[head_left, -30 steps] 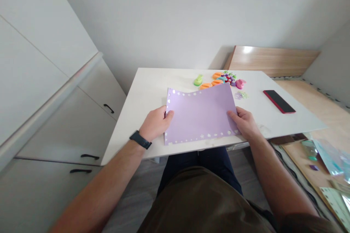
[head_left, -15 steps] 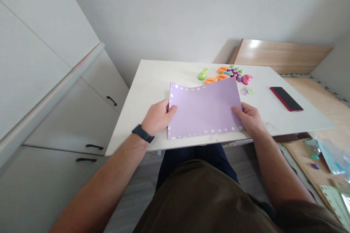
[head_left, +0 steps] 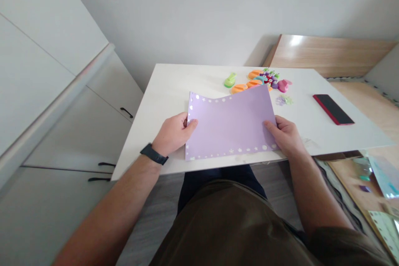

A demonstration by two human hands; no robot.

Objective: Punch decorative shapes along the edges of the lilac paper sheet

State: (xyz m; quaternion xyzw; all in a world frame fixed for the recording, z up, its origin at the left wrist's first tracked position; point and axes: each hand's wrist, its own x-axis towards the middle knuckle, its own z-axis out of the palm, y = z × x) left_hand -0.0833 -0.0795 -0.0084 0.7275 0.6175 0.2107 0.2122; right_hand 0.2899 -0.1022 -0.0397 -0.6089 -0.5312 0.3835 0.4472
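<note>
A sheet of purple paper (head_left: pixel 232 122) is held above the front of the white table, its upper edge sagging in a curve. Small punched shapes, such as flowers and stars, run along its left, top and bottom edges. My left hand (head_left: pixel 177 131) pinches the left edge, thumb on top and fingers underneath. At the right edge, my right hand (head_left: pixel 285 133) grips the sheet the same way. Behind the paper lie orange craft punches (head_left: pixel 240 88), partly covered by it, and a green craft punch (head_left: pixel 230 80).
A pink punch (head_left: pixel 284 85) sits by a cluster of purple, red and green eyed figures (head_left: pixel 270 78). Paper cut-outs (head_left: pixel 285 99) lie nearby on the white table (head_left: pixel 168 87). A black-and-red phone-like slab (head_left: pixel 333 109) rests at right. Cabinets (head_left: pixel 71 120) stand left.
The view has shifted slightly, so the paper and my left hand appear a little further left. Both hands keep their hold on the sheet.
</note>
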